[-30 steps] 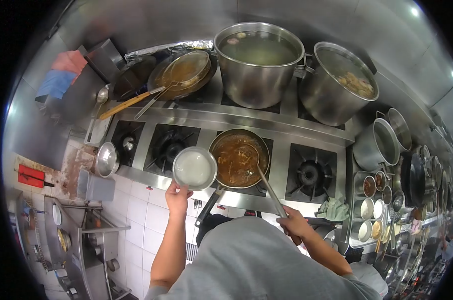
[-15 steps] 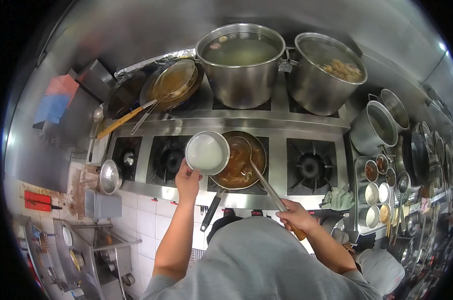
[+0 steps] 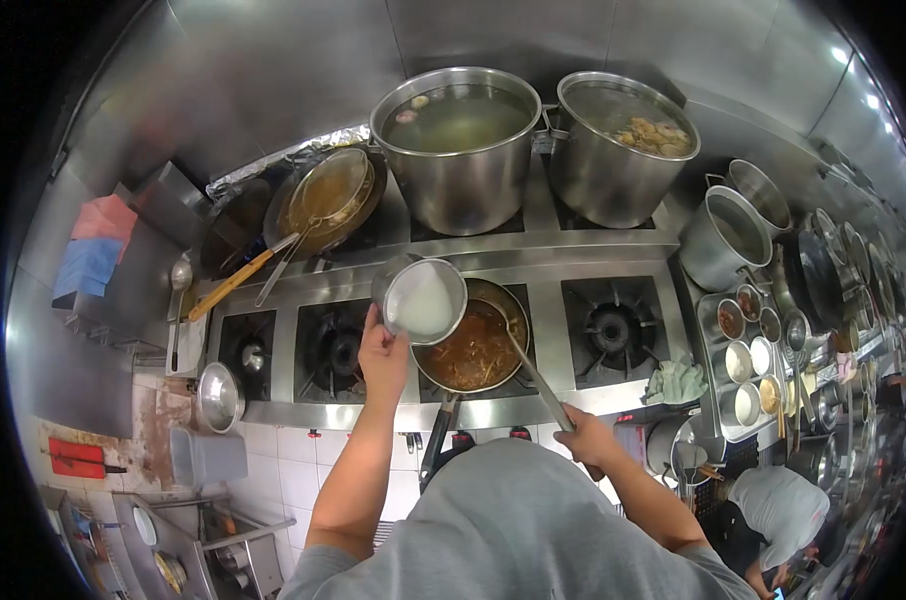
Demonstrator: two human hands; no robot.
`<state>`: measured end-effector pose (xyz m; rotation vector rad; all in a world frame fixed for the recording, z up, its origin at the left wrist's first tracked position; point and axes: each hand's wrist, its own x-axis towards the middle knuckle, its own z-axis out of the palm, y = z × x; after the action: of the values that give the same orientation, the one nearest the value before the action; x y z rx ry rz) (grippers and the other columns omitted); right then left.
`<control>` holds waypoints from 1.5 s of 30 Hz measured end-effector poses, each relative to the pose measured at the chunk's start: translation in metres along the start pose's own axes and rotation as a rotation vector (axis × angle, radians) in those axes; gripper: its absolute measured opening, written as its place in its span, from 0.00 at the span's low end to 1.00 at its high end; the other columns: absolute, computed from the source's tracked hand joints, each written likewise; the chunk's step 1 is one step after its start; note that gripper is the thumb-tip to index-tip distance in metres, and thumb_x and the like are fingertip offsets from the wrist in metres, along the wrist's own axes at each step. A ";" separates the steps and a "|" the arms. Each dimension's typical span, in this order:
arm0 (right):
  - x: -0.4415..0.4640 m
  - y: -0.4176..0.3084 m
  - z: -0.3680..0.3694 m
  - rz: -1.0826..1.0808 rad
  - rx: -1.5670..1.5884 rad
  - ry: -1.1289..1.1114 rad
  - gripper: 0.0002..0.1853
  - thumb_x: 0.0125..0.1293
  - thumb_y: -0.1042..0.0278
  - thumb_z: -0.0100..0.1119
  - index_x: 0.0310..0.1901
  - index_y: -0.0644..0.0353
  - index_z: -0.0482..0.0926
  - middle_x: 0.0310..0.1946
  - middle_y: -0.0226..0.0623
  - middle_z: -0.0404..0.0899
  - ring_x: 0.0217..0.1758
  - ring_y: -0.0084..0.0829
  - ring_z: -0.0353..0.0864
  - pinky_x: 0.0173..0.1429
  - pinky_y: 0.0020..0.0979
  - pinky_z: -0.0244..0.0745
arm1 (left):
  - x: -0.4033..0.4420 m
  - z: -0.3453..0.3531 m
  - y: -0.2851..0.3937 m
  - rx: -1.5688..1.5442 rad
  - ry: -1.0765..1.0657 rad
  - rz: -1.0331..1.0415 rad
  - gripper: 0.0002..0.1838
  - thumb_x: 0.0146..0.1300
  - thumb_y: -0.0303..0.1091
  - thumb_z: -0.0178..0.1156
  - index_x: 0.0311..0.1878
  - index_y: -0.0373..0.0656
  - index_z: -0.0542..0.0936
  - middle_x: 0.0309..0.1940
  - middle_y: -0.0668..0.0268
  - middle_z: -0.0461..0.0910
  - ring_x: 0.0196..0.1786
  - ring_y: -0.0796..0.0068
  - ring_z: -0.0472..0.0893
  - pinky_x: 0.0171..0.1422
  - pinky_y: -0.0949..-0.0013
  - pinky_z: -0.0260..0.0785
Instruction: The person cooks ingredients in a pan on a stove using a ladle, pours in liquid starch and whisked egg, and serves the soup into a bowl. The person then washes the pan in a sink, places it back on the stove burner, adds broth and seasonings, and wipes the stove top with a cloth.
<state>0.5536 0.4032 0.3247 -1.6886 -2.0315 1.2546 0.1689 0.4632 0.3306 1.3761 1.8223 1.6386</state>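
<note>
My left hand grips a metal bowl of milky white liquid by its near side. The bowl is tilted to the right over the left edge of a frying pan. In the pan lies a reddish-brown sauce with thin pale shreds. My right hand is closed around the handle of a long ladle, whose head rests in the pan and is partly hidden. The pan's dark handle points towards me, with no hand on it.
Two tall stockpots stand on the rear ledge. A strainer lies over a wok at the back left. Burners flank the pan. At right are a cloth and a tray of seasoning bowls. A person bends at lower right.
The bowl has tipped further to the right over the pan, and its liquid has shifted towards that side. The ladle head has moved within the pan. The whole view has shifted slightly.
</note>
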 end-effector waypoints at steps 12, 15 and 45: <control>-0.011 -0.015 -0.008 0.450 0.953 -0.455 0.26 0.68 0.71 0.62 0.67 0.60 0.72 0.24 0.29 0.72 0.16 0.20 0.68 0.20 0.26 0.61 | 0.011 0.004 0.002 0.021 -0.049 0.067 0.16 0.59 0.21 0.64 0.23 0.37 0.66 0.70 0.28 0.66 0.77 0.48 0.68 0.60 0.66 0.70; -0.010 -0.022 -0.005 0.333 0.807 -0.364 0.30 0.68 0.71 0.63 0.71 0.60 0.70 0.24 0.29 0.72 0.15 0.19 0.68 0.19 0.24 0.61 | 0.013 0.005 0.005 0.031 -0.056 0.074 0.15 0.60 0.21 0.64 0.23 0.37 0.66 0.70 0.28 0.66 0.77 0.48 0.68 0.59 0.66 0.70; -0.015 -0.042 -0.032 0.465 1.055 -0.414 0.21 0.69 0.73 0.60 0.62 0.61 0.72 0.23 0.30 0.71 0.17 0.20 0.67 0.19 0.24 0.59 | 0.018 0.016 0.013 0.010 -0.019 0.089 0.16 0.60 0.19 0.64 0.23 0.37 0.66 0.69 0.31 0.68 0.78 0.52 0.67 0.56 0.69 0.69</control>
<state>0.5493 0.4056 0.3793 -1.3940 -0.7186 2.3791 0.1784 0.4854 0.3438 1.4917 1.7853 1.6561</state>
